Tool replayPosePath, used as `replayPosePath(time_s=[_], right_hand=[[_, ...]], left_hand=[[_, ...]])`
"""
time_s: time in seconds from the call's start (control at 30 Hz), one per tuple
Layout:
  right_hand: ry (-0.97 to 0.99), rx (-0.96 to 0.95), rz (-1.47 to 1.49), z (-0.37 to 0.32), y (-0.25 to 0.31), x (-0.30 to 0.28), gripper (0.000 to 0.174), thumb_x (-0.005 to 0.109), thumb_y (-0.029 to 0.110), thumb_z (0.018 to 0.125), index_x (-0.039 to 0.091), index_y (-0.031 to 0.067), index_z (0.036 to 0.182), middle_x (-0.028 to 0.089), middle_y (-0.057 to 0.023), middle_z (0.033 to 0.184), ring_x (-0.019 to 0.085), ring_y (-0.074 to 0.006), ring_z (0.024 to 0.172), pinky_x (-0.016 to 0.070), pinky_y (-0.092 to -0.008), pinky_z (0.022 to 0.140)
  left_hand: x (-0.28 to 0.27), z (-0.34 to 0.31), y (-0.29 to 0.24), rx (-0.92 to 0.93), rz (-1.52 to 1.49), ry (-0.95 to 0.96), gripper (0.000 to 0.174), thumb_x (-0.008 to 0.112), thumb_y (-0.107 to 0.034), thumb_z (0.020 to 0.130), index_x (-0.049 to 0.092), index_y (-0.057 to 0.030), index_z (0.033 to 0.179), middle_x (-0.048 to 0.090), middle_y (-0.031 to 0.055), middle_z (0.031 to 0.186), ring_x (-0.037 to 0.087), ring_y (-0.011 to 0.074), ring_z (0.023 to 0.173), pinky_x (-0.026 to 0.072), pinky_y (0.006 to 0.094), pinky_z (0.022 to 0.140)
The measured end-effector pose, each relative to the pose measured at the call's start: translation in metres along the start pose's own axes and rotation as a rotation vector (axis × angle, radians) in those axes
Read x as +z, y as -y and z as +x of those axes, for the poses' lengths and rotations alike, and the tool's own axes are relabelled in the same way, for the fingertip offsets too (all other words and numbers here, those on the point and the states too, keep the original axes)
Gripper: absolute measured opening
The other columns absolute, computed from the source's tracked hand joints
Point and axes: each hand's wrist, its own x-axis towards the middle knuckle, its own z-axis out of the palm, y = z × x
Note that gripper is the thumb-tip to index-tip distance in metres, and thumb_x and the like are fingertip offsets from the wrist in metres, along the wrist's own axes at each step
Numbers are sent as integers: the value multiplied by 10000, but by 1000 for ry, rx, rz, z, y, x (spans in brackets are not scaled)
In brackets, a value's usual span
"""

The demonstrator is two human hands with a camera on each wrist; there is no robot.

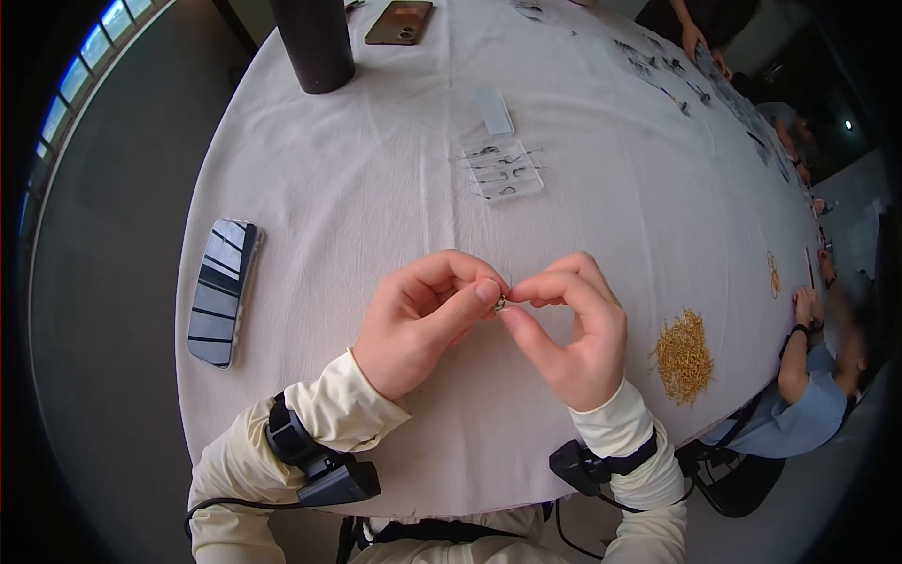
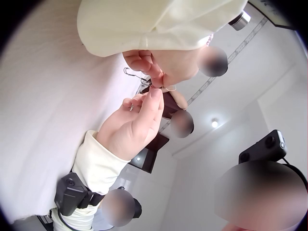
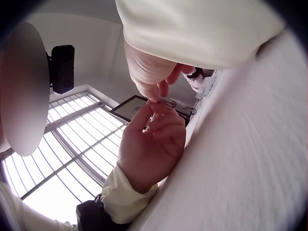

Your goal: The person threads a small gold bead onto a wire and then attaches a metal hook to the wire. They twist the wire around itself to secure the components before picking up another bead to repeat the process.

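Note:
Between my two hands, a small shiny metal hook is pinched at the fingertips. My left hand holds it between thumb and curled forefinger. From the other side, my right hand pinches at the same spot, its forefinger and thumb meeting the left fingertips. In the right wrist view, a curved wire end sticks out beside the fingertips. Farther up the table lies a clear plastic box with several dark hooks in rows. To the right of my right hand is a heap of small gold-coloured metal pieces.
A phone lies at the left edge, another phone at the back beside a dark cylinder. A pale flat lid lies behind the box. Gold loops lie far right, near a seated person.

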Motion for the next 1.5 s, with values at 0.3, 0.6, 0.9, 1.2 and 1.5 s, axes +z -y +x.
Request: replayPosePath(time_s=[0.3,0.6,0.9,1.2,1.5], right_hand=[[110,135,219,-1,-1,-5,34,690,34,867,660,19,874,609,-35,857,571,-120,785,472,-289,705],[369,476,511,3,-5,-21,110,657,96,916,645,-8,884,600,-18,851,528,-85,775,434,-254,716],[404,381,384,1,-6,-18,121,639,116,955,667,-1,963,598,1,849,506,-73,757,431,-244,703],[393,551,337,5,0,-32,127,691,133,922,686,6,916,622,8,815,522,-77,720,431,-237,671],[244,218,-159,1,-17,-17,71,743,36,792,672,32,795,586,-65,768,614,-231,767,500,-358,692]], left_hand=[[10,-2,1,81,95,-20,109,623,-132,1007,659,-29,1008,636,-15,849,484,37,709,390,211,632],[8,-4,6,128,149,29,116,630,-109,1004,650,2,1032,671,17,941,593,74,869,481,236,789],[8,-4,6,134,175,56,117,642,-117,1001,649,-3,1030,665,20,962,584,80,886,476,242,796],[8,-4,10,181,316,23,85,640,-72,976,659,4,1011,682,37,921,617,83,795,498,237,725],[10,9,11,450,959,-133,52,696,13,856,699,-12,902,639,77,789,610,148,578,473,271,539]])
